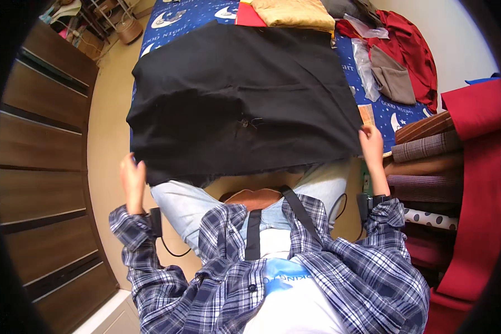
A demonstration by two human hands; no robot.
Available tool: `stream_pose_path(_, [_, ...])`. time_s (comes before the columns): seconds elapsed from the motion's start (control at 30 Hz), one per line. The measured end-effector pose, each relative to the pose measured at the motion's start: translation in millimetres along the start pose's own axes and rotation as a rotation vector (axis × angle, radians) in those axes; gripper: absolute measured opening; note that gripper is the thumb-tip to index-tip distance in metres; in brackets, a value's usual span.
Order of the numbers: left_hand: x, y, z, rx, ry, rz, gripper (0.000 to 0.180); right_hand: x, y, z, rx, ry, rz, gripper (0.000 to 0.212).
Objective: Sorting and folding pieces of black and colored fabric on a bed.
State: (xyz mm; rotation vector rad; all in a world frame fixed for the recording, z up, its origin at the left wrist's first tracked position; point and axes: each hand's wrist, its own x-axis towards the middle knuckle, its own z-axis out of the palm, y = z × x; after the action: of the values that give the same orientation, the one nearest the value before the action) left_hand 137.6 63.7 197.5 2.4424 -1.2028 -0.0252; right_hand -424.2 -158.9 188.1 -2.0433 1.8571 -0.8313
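Observation:
A large black cloth lies spread over the blue patterned bedding, its frayed near edge reaching over my knees. Wrinkles cross its middle, where a few loose pale threads sit. At the cloth's near left corner, my left hand has its fingers closed on the edge. My right hand pinches the right edge, somewhat above the near right corner. Parts of the fingertips on both hands are hidden or too small to make out fully.
Folded gold fabric lies beyond the cloth. Red cloth, a grey-brown cloth and clear plastic are at the far right. Stacked fabric rolls stand on the right, brown drawers on the left. Blue bedding shows behind.

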Motion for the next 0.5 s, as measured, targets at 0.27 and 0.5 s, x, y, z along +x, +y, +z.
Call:
stream_pose_path(0.27, [-10,155,99,-0.693,-0.51,-0.047,0.042,5,-159,117,0.328,-0.733,-0.173,0.027])
stream_pose_path(0.5, [-23,199,132,-0.565,-0.394,0.188,0.038,-9,-158,172,0.408,-0.567,-0.279,0.042])
